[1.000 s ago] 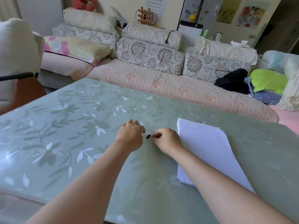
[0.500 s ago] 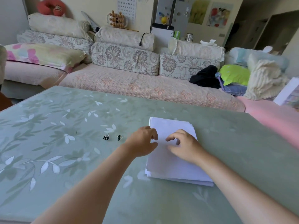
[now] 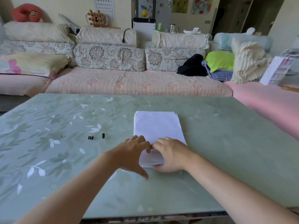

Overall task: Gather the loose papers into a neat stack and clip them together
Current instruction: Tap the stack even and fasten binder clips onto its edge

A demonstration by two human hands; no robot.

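Step in hand: squaring up, no clip on yet. Paper stack [image 3: 157,126] lies flat near the middle of the surface [image 3: 226,143], long side running from near edge toward far edge. The sheets at its far end look slightly fanned, so I'd say alignment isn't finished.

Left hand [image 3: 131,154] rests on the stack's near-left corner, fingers laid on the top sheet, thumb splayed toward the near edge, holding nothing. Right hand [image 3: 171,156] grips the stack's near end, fingers curled over the top, thumb against the near edge. The fingertips of both hands almost meet on the paper.

Two loose clips sit left of the stack, well apart from it: a black binder clip [image 3: 91,136] with its wire handles up, and a second binder clip [image 3: 104,135] just beside it, closer to the stack.

Next, as I judge it: press the edges flush, pin the stack with the right hand, fetch the nearer clip with the left, squeeze it open and seat it over an edge. Risk: sheets sliding on the glossy top once the grip lets go.
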